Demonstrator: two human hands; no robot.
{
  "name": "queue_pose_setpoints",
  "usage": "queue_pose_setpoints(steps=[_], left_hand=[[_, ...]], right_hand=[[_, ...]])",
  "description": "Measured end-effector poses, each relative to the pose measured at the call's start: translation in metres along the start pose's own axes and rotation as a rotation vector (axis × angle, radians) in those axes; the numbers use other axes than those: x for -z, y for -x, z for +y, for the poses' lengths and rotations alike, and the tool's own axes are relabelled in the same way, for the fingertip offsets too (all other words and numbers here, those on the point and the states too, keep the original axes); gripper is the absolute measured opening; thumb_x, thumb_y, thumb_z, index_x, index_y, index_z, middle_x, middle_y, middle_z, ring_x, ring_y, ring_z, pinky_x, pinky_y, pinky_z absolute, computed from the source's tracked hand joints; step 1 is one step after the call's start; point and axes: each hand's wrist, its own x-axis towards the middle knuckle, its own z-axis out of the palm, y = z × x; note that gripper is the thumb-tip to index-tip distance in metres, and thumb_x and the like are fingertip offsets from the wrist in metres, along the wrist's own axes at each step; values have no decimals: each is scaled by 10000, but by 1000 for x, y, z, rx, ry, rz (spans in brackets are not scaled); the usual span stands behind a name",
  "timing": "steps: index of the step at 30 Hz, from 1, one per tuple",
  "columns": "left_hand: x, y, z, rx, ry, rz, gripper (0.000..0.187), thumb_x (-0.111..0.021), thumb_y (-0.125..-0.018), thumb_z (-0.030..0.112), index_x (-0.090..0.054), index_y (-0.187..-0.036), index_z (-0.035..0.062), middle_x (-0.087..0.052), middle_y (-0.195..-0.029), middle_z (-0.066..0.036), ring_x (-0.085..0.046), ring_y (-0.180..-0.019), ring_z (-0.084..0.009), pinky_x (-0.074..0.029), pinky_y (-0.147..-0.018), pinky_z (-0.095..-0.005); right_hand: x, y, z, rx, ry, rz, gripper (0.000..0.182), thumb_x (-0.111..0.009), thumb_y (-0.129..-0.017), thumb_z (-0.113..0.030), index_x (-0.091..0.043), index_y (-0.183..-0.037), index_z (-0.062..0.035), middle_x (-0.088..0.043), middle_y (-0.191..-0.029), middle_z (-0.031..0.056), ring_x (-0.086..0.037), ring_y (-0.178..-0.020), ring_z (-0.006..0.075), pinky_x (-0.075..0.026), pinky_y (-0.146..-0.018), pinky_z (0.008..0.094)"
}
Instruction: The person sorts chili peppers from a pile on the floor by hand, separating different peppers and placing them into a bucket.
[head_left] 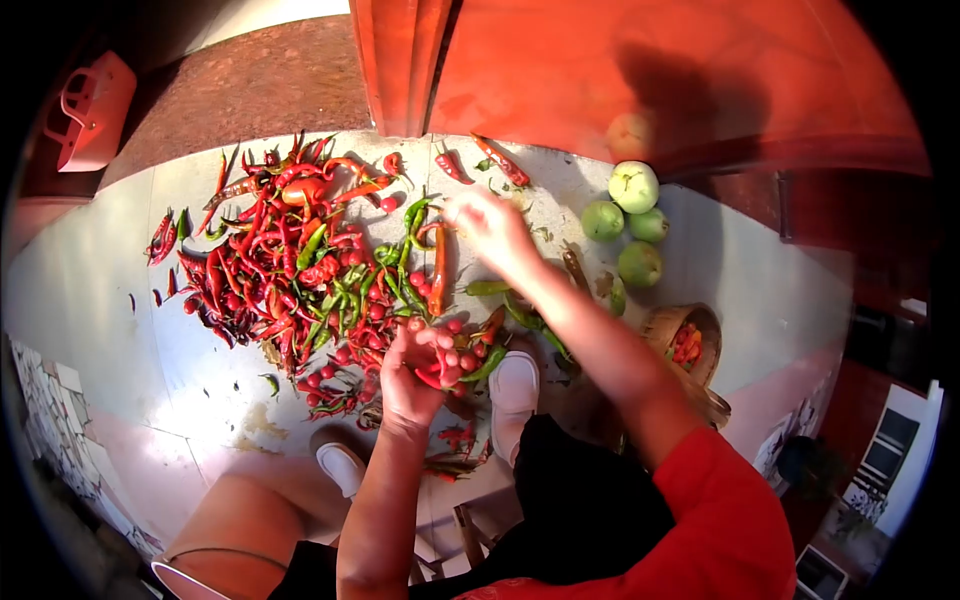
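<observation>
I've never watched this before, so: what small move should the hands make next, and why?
I'd probably bring the right hand to the long orange-red pepper: it lies nearby, largely uncovered, while the left hand is curled palm-up, seemingly with a small red pepper in it.

- Pale floor below the hands, brightly sunlit, with a glare patch to their near left.
- Red panel beyond the hands, a dark shadow across its right part.
- Red post beside that panel, ahead of the hands.
- Speckled reddish-brown slab, ahead and left.
- White-framed dark panes, far to the right.
</observation>
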Motion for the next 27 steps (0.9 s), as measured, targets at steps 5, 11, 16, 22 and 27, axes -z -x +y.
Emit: queue_pose_setpoints(steps=[5, 11, 16, 22, 27], left_hand=[[-10, 18, 4, 79, -59, -27, 460, -416, -946, 452, -638, -905, 51, -618, -823, -129, -565, -698, -232, -339, -396, -233], [-7, 40, 11, 39, -158, 109, 433, -436, -935, 451, -617, -893, 59, -612, -844, -116, -556, -713, -210, -347, -405, -232], [-3, 49, 15, -3, -186, 179, 401, -460, -925, 442, -602, -914, 67, -608, -855, -107, -556, -716, -198, -352, -421, -227], [2, 43, 11, 6, -171, 168, 393, -461, -925, 437, -606, -927, 71, -613, -865, -109, -569, -731, -203, -358, -423, -229], [3, 38, 6, 17, -153, 134, 388, -477, -922, 433, -631, -918, 77, -626, -875, -122, -575, -746, -234, -368, -415, -236]], right_hand=[[5, -95, 93, -52, 595, 169, 165, -590, -814, -199, -652, -901, -74, -629, -797, 165, -639, -785, 322, -500, -711, 422], [-24, -118, 85, -280, 862, 17, 236, -626, -779, -190, -607, -993, -94, -607, -1050, 173, -633, -880, 369, -512, -777, 417], [-6, -122, 80, -251, 649, 52, 165, -602, -771, -169, -632, -914, -92, -639, -937, 153, -645, -851, 311, -506, -728, 382], [44, -91, 93, -300, 783, 116, 152, -620, -800, -238, -630, -918, -143, -586, -995, 136, -613, -908, 318, -492, -790, 417], [45, -89, 102, -305, 846, 100, 201, -635, -796, -267, -609, -944, -133, -609, -955, 148, -613, -898, 330, -493, -789, 428]])
